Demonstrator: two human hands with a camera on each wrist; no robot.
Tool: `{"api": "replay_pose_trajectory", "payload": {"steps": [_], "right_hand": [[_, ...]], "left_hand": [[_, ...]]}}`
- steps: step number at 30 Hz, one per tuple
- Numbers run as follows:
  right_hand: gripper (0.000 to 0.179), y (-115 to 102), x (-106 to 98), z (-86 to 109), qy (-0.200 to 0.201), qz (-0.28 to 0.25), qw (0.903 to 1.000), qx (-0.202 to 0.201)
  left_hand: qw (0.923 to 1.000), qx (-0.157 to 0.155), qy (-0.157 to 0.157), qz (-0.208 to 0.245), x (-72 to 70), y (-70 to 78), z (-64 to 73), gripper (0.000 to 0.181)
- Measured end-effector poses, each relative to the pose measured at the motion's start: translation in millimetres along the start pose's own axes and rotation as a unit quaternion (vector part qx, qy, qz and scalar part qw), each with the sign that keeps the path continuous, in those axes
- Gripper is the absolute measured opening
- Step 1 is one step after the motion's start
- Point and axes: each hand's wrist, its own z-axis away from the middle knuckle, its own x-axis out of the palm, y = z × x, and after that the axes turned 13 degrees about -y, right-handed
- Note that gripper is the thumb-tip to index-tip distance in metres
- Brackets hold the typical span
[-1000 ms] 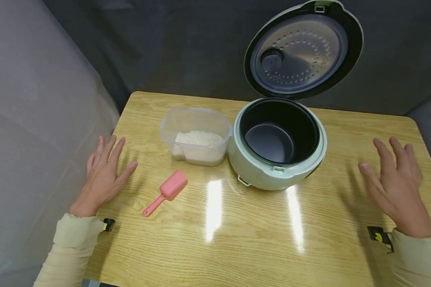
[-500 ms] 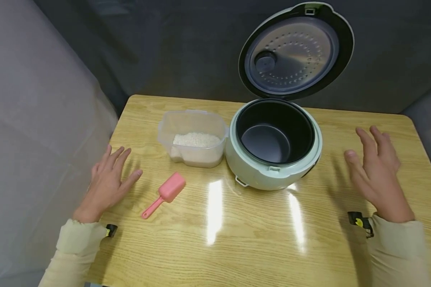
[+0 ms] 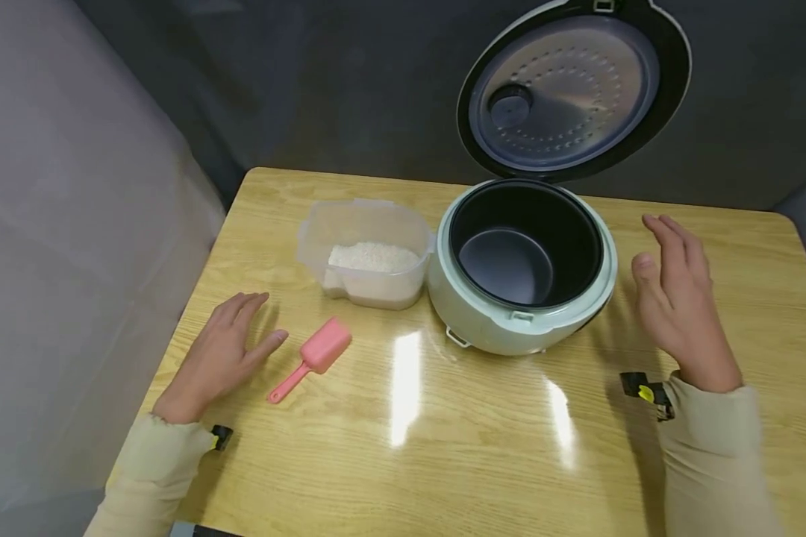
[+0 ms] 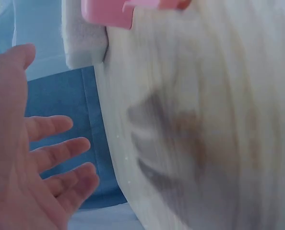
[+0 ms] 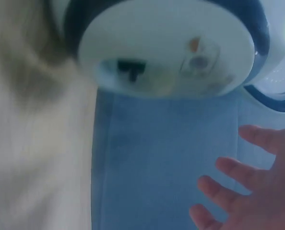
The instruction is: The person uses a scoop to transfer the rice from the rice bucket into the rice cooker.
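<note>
Cooker (image 5: 166, 43): one, upper part of frame, cut by the top edge; pale oval side panel within a dark band (image 5: 85, 17). On the panel, a dark mark (image 5: 131, 67) towards the left and a small orange spot (image 5: 194, 45) towards the right; detail blurred. 
Lid (image 5: 279, 81): part only, right edge; pale inside, dark rim. 
Right hand (image 5: 262, 191): lower right, partly out of frame; four fingers spread, tips pointing left, apart from the cooker. 
Bench (image 5: 51, 158): pale, along the left side, with blurred shadows. 
Cloth (image 5: 166, 143): blue, upright creases, between bench and hand, below the cooker in frame.
</note>
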Motion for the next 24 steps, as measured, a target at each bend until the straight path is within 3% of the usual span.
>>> {"api": "replay_pose_trajectory", "payload": {"steps": [9, 16, 24], "right_hand": [[0.052, -19, 10, -9.9, 0.038, -0.033, 0.9979, 0.04], [0.047, -21, 17, -12.2, 0.036, -0.027, 0.9986, 0.028], [0.048, -20, 18, -10.6, 0.038, -0.013, 0.9991, 0.01]], "left_hand": [[0.9998, 0.005, -0.015, -0.01, 8.4, 7.2, 4.8, 0.065], [0.999, 0.03, 0.0, -0.032, 16.6, 7.0, 4.8, 0.057], [0.9986, 0.03, 0.0, -0.044, 24.0, 8.5, 5.9, 0.051]]}}
